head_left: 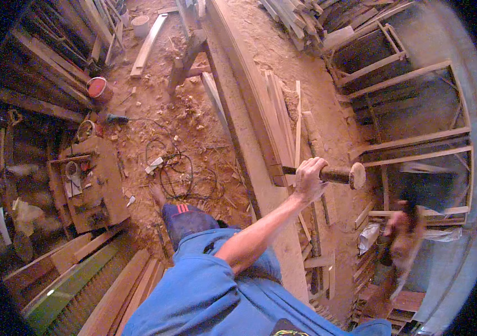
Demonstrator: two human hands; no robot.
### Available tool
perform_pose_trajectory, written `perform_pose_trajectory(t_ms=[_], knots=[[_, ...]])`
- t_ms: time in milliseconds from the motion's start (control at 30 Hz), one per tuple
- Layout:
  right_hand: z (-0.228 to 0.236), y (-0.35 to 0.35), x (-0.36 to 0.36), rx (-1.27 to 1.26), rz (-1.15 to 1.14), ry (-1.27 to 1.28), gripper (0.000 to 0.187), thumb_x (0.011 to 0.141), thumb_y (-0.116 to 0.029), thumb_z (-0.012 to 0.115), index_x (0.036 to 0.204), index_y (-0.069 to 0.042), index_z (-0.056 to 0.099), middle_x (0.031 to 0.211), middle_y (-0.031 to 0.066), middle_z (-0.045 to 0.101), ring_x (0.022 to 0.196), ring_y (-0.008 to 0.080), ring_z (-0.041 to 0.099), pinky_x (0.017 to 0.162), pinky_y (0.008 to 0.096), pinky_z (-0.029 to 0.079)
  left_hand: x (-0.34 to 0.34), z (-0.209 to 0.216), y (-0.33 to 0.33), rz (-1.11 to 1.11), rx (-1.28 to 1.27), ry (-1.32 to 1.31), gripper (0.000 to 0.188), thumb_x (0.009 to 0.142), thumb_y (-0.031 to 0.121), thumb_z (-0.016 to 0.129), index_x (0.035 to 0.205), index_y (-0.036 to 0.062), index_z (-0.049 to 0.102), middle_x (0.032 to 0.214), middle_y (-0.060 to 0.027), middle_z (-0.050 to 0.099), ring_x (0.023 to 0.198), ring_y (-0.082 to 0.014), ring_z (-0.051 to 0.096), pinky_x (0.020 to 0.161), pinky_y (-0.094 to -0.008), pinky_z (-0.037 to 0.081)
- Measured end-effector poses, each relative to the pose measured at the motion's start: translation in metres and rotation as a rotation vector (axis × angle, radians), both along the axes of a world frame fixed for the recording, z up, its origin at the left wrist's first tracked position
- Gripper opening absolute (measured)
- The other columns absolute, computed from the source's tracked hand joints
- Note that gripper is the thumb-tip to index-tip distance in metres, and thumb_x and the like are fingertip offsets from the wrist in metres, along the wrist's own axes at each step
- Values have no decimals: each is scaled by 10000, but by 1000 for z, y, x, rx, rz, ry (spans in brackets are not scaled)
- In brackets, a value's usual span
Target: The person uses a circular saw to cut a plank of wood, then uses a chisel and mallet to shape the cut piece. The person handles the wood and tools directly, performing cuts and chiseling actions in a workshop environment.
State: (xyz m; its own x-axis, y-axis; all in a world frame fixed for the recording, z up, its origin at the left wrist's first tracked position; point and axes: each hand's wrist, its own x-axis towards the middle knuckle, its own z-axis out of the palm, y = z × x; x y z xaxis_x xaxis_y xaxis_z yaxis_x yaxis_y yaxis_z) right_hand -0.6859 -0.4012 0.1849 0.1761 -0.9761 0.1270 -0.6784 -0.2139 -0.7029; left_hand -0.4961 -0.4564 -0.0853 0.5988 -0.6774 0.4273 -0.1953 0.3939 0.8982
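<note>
Two bare hands are in view. The left hand [309, 178] is clamped on a chisel [336, 175], its fingers wrapped round the tool where the dark blade meets the thick wooden handle. The chisel lies roughly crosswise, rounded butt to the right, blade at the near end of a long brown timber [247, 84]; whether the edge bites into the wood cannot be told. The right hand [400, 225], well apart on the right, is blurred; its grip is closed on a dark tool [411, 200], kind not discernible.

The brown timber rests lengthwise on a desk [277, 210] formed of a pale, thick plank, with a wooden trestle leg [185, 67] at its far end. Thin wooden strips [298, 117] lie to the right of the timber.

Left of the desk, the floor [193, 115] carries shavings, offcuts and a coiled black cable [188, 185]. Further left are a red-topped bucket [97, 87] and a wooden box [99, 196] bearing small items. At lower left, a green board [73, 280] lies beside brown planks [118, 291].

On the far right, pale wooden frames [412, 141] stand near a bluish wall [476, 246]. Stacked lumber [289, 22] occupies the far side.
</note>
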Motion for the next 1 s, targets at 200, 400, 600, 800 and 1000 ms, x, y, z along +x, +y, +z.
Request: perform_pose_trajectory(t_ms=[200, 400, 600, 800, 1000], knots=[[54, 2, 23, -598, 230, -772, 420, 967, -289, 682, 1240, 3, 554, 919, 97, 592, 743, 222, 544, 658, 329, 474, -5, -5, -4, -10, 49, 1, 252, 686, 90, 787, 880, 76, 627, 850, -119, 653, 831, -372, 648, 751, -448, 505], [-80, -23, 35, -318, 98, 876, 459, 965, -320, 681, 1234, 29, 552, 1083, 203, 627, 920, 380, 574, 852, 443, 479, -11, -17, 10, -61, 78, -62, 281, 695, 135, 790, 917, 80, 628, 899, -122, 652, 876, -373, 646, 772, -455, 502], [-13, -3, 8, -103, 73, -178, 398, 1034, -373, 602, 1221, -27, 540, 714, -6, 516, 532, 88, 491, 457, 229, 420, -2, -21, 3, -40, 91, -36, 265, 693, 32, 761, 910, 62, 613, 898, -120, 634, 896, -356, 641, 776, -449, 493], [-8, -9, 35, -368, 163, -736, 453, 1000, -434, 623, 1216, -45, 537, 761, 14, 525, 579, 124, 514, 532, 269, 476, 2, -27, 2, -40, 81, -24, 295, 684, 32, 762, 930, 61, 603, 921, -123, 630, 915, -361, 635, 789, -452, 498], [-98, -25, 51, -104, 143, 503, 355, 918, -276, 736, 1007, 46, 612, 872, 132, 693, 647, 262, 597, 676, 443, 538, 9, -29, -3, -27, 74, -15, 288, 679, 55, 774, 916, 70, 610, 898, -126, 639, 878, -375, 642, 763, -454, 514]])
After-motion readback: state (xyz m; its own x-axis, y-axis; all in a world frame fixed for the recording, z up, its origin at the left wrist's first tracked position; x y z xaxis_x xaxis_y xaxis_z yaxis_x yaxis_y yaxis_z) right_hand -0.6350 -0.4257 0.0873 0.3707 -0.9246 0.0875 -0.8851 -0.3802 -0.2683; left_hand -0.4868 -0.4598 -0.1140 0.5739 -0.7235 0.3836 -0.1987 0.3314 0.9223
